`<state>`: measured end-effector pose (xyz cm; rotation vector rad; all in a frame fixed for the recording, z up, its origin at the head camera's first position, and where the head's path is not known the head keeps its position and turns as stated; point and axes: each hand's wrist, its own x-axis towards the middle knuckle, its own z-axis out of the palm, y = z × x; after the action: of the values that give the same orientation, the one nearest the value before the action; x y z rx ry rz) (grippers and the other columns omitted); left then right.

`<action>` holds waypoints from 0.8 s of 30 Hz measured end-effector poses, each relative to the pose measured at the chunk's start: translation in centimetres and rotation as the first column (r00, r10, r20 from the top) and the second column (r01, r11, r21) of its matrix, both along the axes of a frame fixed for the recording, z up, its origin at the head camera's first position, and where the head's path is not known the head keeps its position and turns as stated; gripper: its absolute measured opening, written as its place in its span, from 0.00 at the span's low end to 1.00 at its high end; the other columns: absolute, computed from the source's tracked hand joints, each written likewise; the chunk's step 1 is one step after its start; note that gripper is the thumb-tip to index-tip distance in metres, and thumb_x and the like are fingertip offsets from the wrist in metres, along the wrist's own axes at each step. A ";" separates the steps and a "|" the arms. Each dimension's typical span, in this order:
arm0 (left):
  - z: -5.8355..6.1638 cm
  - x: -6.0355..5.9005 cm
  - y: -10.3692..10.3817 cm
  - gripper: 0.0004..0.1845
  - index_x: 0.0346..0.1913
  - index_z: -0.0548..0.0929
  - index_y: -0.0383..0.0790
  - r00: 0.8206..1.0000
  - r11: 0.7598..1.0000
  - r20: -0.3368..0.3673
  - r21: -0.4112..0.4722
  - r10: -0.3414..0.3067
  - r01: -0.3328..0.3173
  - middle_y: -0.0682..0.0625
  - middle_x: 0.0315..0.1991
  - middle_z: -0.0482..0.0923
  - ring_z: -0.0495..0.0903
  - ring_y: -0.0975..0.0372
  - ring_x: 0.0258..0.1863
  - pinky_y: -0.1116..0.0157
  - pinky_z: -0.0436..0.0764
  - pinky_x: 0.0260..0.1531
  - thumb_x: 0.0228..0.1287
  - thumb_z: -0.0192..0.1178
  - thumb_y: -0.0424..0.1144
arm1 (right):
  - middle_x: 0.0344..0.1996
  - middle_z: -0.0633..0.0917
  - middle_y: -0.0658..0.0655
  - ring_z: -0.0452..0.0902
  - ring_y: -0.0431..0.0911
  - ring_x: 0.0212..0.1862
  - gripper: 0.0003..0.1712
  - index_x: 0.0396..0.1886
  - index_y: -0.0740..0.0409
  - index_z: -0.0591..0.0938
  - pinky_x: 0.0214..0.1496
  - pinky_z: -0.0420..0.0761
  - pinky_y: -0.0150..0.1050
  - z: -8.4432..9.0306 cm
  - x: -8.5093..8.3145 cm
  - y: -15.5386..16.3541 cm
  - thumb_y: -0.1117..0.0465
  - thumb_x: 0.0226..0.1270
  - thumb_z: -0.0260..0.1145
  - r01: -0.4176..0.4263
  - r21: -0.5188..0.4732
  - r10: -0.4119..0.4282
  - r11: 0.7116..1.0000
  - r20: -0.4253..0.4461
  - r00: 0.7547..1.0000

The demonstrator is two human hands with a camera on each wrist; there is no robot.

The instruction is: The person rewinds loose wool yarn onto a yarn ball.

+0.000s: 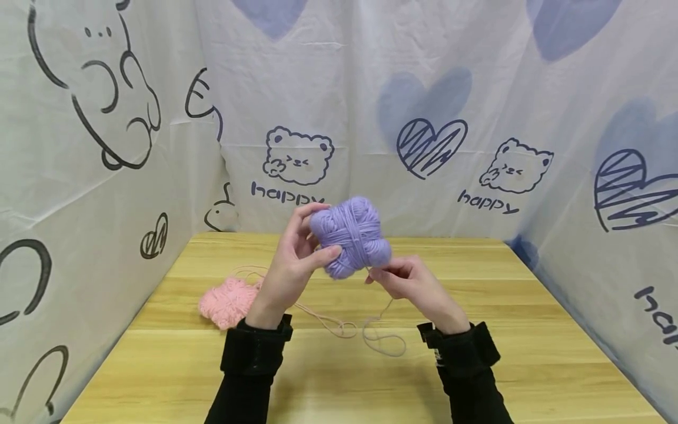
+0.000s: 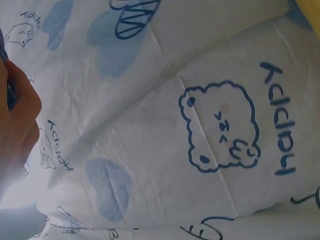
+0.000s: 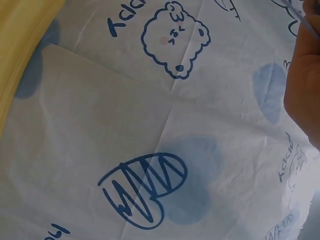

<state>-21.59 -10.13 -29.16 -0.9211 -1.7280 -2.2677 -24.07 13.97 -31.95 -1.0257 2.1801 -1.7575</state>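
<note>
A bundle of purple yarn (image 1: 352, 235), wound crosswise at its middle, is held up above the table by my left hand (image 1: 296, 253); the thumb lies across its front and the fingers go behind. Just below the bundle's lower right, my right hand (image 1: 415, 285) pinches a thin strand of its yarn. The loose end (image 1: 385, 352) hangs from there and loops on the tabletop. In the left wrist view, part of the left hand (image 2: 20, 110) shows at the edge. The right wrist view catches the right hand (image 3: 305, 82) with the strand (image 3: 302, 17) at the top corner.
A pink yarn bundle (image 1: 229, 302) lies on the wooden table (image 1: 529, 353) to the left, behind my left wrist. Its loose strand (image 1: 323, 321) trails toward the middle. White printed cloth (image 1: 371, 88) hangs along the back and both sides of the table.
</note>
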 end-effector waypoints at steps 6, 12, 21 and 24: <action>0.1 0.4 -0.5 0.36 0.66 0.64 0.46 0.988 0.987 -0.005 -0.035 -0.154 0.154 0.43 0.57 0.68 0.74 0.54 0.52 0.60 0.82 0.50 0.54 0.57 0.22 | 0.16 0.63 0.45 0.56 0.38 0.19 0.08 0.31 0.56 0.80 0.21 0.59 0.32 -0.3 -0.5 0.5 0.66 0.70 0.56 0.030 -0.005 -0.029 1.000 0.081 0.996; -0.1 0.6 -0.6 0.34 0.65 0.68 0.44 0.964 0.936 0.000 -0.240 -0.267 0.259 0.43 0.54 0.71 0.76 0.54 0.47 0.53 0.84 0.43 0.53 0.61 0.26 | 0.17 0.67 0.43 0.59 0.35 0.20 0.11 0.28 0.51 0.78 0.22 0.62 0.28 0.0 -0.4 0.8 0.61 0.72 0.56 0.090 -0.056 -0.080 0.994 0.149 0.986; -0.8 0.0 -0.7 0.31 0.64 0.71 0.43 0.955 0.846 0.037 -0.453 -0.296 0.280 0.45 0.61 0.70 0.76 0.50 0.51 0.53 0.85 0.45 0.54 0.62 0.30 | 0.15 0.57 0.48 0.50 0.43 0.18 0.13 0.28 0.58 0.72 0.22 0.49 0.39 0.5 -0.1 1.0 0.58 0.75 0.53 0.099 -0.234 -0.079 0.967 0.096 0.992; -0.8 -0.1 -0.9 0.31 0.63 0.72 0.48 0.960 0.839 0.059 -0.473 -0.275 0.270 0.46 0.61 0.69 0.77 0.51 0.51 0.53 0.85 0.44 0.53 0.62 0.29 | 0.14 0.57 0.49 0.49 0.43 0.17 0.12 0.31 0.61 0.74 0.22 0.47 0.41 0.7 0.0 1.2 0.60 0.75 0.53 0.098 -0.278 -0.079 0.955 0.079 0.994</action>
<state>-21.74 -11.01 -30.00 -1.3449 -2.3439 -1.9991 -24.05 15.18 -31.25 -0.9194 2.0043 -2.1589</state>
